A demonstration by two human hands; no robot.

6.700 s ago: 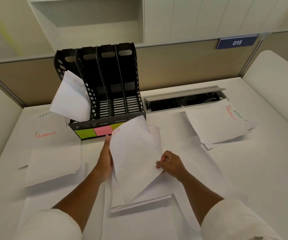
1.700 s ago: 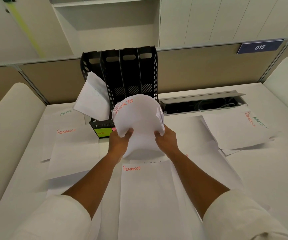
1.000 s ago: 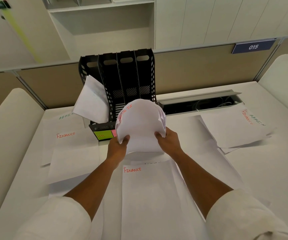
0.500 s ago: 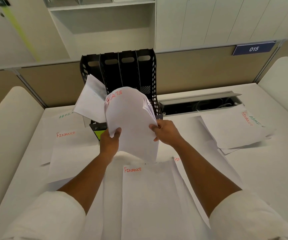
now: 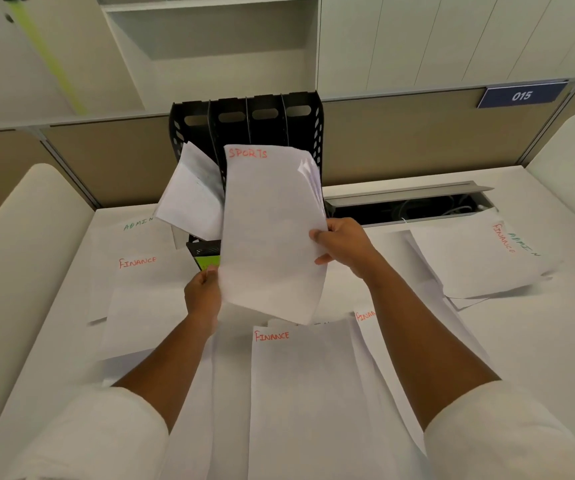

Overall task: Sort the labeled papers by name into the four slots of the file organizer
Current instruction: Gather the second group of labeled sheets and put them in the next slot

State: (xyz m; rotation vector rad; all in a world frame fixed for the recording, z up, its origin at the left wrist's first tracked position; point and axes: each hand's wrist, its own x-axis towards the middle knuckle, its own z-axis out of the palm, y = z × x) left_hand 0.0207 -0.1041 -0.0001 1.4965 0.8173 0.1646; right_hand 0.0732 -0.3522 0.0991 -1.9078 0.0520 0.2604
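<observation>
At the center of the frame, a person in white sleeves is holding up a stack of papers headed SPORTS [image 5: 272,233] in red, the right hand [image 5: 343,244] gripping its right edge with thumb in front and the left hand [image 5: 204,295] pinching its lower left edge. The stack is hanging in front of the black four-slot file organizer [image 5: 265,123], which is standing at upper center against the partition with some sheets [image 5: 190,197] leaning out of its leftmost slot. Around it on the white desk [image 5: 538,341], loose pages are lying flat: FINANCE sheets at left [image 5: 147,278] and at bottom center [image 5: 306,393], and a FINANCE and ADMIN pile [image 5: 476,261] at right.
</observation>
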